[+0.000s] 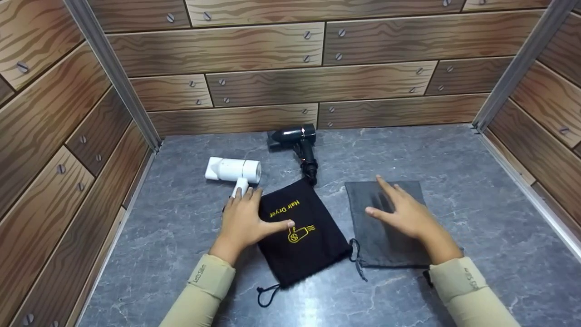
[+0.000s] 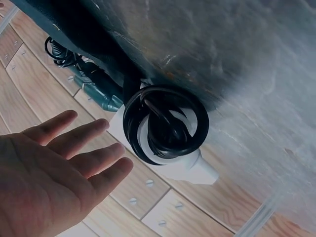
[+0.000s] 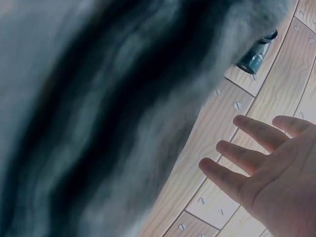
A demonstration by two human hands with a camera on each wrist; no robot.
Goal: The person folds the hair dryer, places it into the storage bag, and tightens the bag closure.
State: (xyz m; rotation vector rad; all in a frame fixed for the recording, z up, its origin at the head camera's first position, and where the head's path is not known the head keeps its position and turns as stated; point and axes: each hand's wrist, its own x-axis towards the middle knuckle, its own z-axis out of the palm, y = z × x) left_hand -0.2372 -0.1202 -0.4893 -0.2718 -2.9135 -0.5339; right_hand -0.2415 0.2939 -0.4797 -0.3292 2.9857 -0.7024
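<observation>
Closest in are two beige sleeves, and past them both hands lie flat over two drawstring pouches on the grey marbled worktop [image 1: 454, 163].

The left hand [image 1: 243, 222] sits at the left edge of the black fabric pouch [image 1: 302, 231], which has yellow "Hair Dryer" lettering and a little dryer logo, with its cord trailing toward the near edge. The thumb reaches onto the cloth near the logo; the fingers [image 2: 94, 148] are straight and spread, gripping nothing. Their tips end right by the handle of the white plastic hair dryer [image 1: 233, 171], which lies on its side just beyond the pouch's far left corner. Touching it or not, I can't quite tell.

The right hand [image 1: 404, 211] lies palm down on the plain grey fabric pouch [image 1: 386, 236], just right of the black one, fingers [image 3: 247, 158] loose and fanned out.

A glossy black hair dryer [image 1: 297, 141] lies past both pouches, near the wood-plank wall [image 1: 317, 81], well clear of both hands.
</observation>
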